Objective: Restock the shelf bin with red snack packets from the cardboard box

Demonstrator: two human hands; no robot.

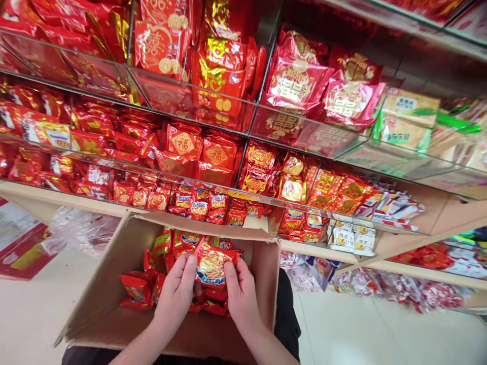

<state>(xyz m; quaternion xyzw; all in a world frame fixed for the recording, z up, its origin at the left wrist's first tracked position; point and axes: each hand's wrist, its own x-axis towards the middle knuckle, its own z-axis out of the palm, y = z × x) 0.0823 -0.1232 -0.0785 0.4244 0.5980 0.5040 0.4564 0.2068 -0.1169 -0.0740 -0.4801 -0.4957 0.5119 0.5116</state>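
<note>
**Two hands on one red packet over the box**

The left hand (177, 294) and right hand (240, 296) each pinch a lower corner of the red packet (211, 264), keeping it flat and face-up. It sits atop the heap of packets (135, 289) by the far wall of the cardboard box (102, 304), close against the shelf (57, 200) front.
</note>
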